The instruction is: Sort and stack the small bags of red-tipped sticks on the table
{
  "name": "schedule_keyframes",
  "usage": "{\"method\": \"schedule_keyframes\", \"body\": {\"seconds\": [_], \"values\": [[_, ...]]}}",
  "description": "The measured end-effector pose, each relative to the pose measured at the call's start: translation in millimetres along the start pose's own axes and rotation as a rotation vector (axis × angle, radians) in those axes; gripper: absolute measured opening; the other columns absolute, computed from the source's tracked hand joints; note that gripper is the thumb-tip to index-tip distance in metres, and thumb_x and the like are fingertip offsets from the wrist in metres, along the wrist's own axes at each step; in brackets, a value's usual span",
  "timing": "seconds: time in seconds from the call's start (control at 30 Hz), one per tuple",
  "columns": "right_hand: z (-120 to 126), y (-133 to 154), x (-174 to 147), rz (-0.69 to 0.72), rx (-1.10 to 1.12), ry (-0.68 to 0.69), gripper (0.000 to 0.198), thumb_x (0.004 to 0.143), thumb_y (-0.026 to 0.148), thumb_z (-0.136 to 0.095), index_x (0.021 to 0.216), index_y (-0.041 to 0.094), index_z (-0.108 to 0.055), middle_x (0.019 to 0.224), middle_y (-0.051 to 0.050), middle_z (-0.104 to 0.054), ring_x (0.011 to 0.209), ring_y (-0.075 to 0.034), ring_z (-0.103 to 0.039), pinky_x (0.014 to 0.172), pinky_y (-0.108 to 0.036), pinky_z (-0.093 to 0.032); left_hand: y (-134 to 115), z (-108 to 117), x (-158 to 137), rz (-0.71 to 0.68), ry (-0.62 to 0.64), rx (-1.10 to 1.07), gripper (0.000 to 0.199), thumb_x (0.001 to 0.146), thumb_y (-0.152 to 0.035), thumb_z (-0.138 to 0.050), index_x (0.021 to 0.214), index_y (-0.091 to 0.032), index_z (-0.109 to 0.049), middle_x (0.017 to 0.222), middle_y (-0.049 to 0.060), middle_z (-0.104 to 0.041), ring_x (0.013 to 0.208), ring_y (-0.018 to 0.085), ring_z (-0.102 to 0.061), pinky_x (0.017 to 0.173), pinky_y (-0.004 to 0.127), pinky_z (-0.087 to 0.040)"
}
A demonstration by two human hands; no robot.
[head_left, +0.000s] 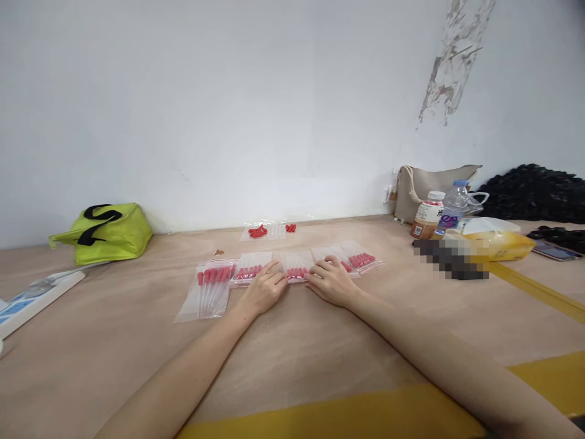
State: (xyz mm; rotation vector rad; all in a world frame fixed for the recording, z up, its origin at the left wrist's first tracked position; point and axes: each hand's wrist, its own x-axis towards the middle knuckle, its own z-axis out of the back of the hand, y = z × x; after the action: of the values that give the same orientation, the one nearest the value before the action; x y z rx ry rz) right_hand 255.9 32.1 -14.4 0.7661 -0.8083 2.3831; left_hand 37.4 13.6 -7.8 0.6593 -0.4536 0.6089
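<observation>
Several clear zip bags lie in a row on the table, each holding thin clear sticks with red bulb ends that look like droppers. The middle bag [296,262] lies between my two hands. My left hand [267,286] has curled fingers closed at its left lower edge, partly covering the neighbouring bag [247,266]. On the opposite edge, my right hand [333,281] is closed with bent fingers and hides part of the bags behind it. Farther left lies a larger-looking bag [208,292], bulbs pointing away; at the right end is another bag [359,256].
Against the wall lies a clear bag [274,231] with loose red pieces. A yellow-green bag [114,231] and a power strip [41,302] are at left. Bottles [427,216], a beige bag [434,180], a tissue pack [507,244] and a phone [557,250] occupy the right.
</observation>
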Motion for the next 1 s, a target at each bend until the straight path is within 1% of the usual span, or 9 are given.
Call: {"method": "schedule_keyframes", "body": {"seconds": [0.1,0.23,0.33,0.43,0.57,0.67,0.8,1.0], "values": [[-10.6,10.5,12.3,0.05,0.004,-0.027,0.018,0.085,0.02,-0.039,0.085,0.021,-0.057,0.076,-0.002,-0.058,0.077,-0.014,-0.043,0.074,-0.032,-0.026,-0.6,-0.3,0.5,-0.008,-0.008,0.012,0.031,0.085,-0.007,-0.031,0.067,-0.017,-0.055,0.065,-0.001,-0.058,0.058,0.01,-0.052,0.096,0.04,-0.034],[-23.2,17.0,25.5,0.094,-0.034,-0.045,0.021,0.085,0.017,-0.039,0.075,0.019,-0.057,0.072,-0.002,-0.057,0.073,-0.013,-0.042,0.072,-0.032,-0.026,0.0,0.5,-1.6,-0.002,-0.011,0.0,0.031,0.085,-0.008,-0.031,0.07,-0.017,-0.057,0.068,0.0,-0.06,0.059,0.01,-0.053,0.097,0.042,-0.033],[-26.9,16.9,29.6,0.148,-0.056,-0.079,0.023,0.085,0.017,-0.038,0.07,0.018,-0.056,0.069,-0.001,-0.056,0.07,-0.012,-0.041,0.07,-0.032,-0.026,0.6,1.9,-3.4,-0.002,-0.038,-0.005,0.029,0.086,-0.009,-0.032,0.078,-0.017,-0.059,0.076,0.001,-0.062,0.065,0.011,-0.056,0.097,0.042,-0.032],[-27.3,16.0,30.8,0.181,-0.07,-0.115,0.024,0.085,0.016,-0.038,0.069,0.018,-0.056,0.068,-0.001,-0.055,0.069,-0.011,-0.041,0.069,-0.032,-0.026,0.5,2.8,-3.5,-0.01,-0.084,-0.004,0.027,0.086,-0.009,-0.034,0.082,-0.017,-0.059,0.08,0.001,-0.063,0.07,0.011,-0.056,0.096,0.04,-0.033],[-26.4,15.1,31.3,0.203,-0.093,-0.164,0.023,0.083,0.014,-0.039,0.067,0.017,-0.055,0.066,-0.001,-0.053,0.068,-0.011,-0.04,0.072,-0.032,-0.026,-0.4,2.7,-2.2,-0.03,-0.134,0.016,0.026,0.084,-0.007,-0.036,0.077,-0.016,-0.059,0.075,0.0,-0.064,0.065,0.01,-0.056,0.094,0.038,-0.035],[-25.4,14.5,31.6,0.234,-0.104,-0.193,0.023,0.082,0.012,-0.039,0.066,0.017,-0.055,0.064,0.0,-0.053,0.067,-0.01,-0.04,0.073,-0.033,-0.026,-0.3,2.2,-2.0,-0.04,-0.143,0.005,0.025,0.083,-0.006,-0.037,0.075,-0.016,-0.058,0.074,0.0,-0.063,0.067,0.01,-0.057,0.092,0.037,-0.037],[-22.7,13.5,29.6,0.225,-0.122,-0.221,0.021,0.082,0.013,-0.04,0.068,0.018,-0.055,0.064,0.001,-0.052,0.067,-0.01,-0.04,0.073,-0.033,-0.027,0.1,1.7,-3.6,-0.02,-0.146,-0.017,0.023,0.083,-0.007,-0.039,0.076,-0.017,-0.058,0.073,0.0,-0.063,0.068,0.01,-0.057,0.091,0.036,-0.037],[-14.3,7.3,17.2,0.242,-0.142,-0.203,0.021,0.082,0.012,-0.039,0.073,0.017,-0.057,0.069,0.0,-0.054,0.07,-0.011,-0.041,0.076,-0.033,-0.027,-2.3,2.5,-6.7,0.008,-0.138,-0.036,0.02,0.082,-0.008,-0.041,0.076,-0.017,-0.057,0.072,-0.002,-0.063,0.064,0.009,-0.055,0.091,0.036,-0.036]]}}
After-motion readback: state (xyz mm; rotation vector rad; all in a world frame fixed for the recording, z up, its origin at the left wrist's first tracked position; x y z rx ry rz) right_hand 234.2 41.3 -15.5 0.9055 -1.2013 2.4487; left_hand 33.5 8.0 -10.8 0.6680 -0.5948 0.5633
